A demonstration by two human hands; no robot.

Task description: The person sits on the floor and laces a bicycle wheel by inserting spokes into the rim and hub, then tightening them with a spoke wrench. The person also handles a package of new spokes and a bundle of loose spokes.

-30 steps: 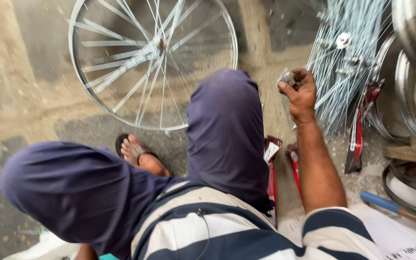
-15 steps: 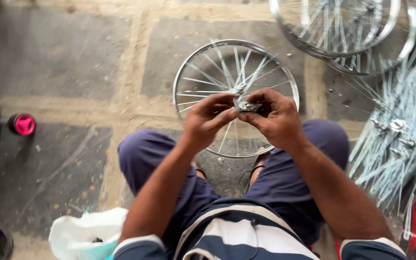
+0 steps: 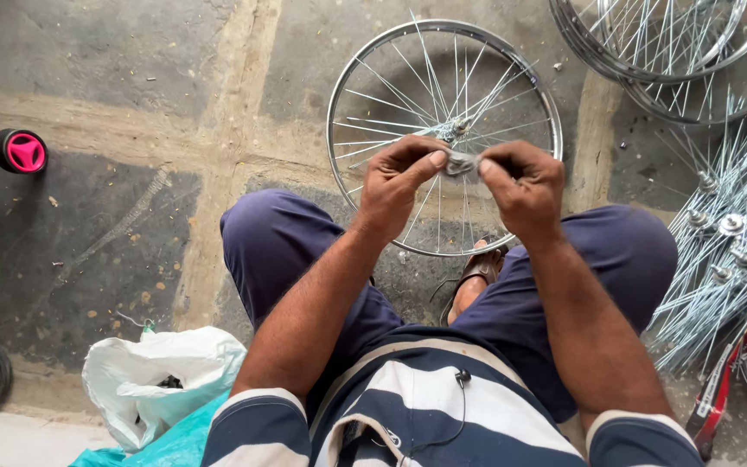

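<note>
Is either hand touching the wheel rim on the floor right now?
No, both the left hand and right hand pinch a small metal part above the wheel.

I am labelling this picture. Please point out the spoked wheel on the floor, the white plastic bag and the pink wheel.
spoked wheel point(image 3: 365, 86), head view, on its left rim.
white plastic bag point(image 3: 144, 372), head view, on its crumpled side.
pink wheel point(image 3: 25, 151), head view, on its hub.

A crumpled white plastic bag point(image 3: 162, 380) sits at the lower left of the frame — open-mouthed, dark bits inside — beside a teal bag point(image 3: 175, 443) below it.
</note>
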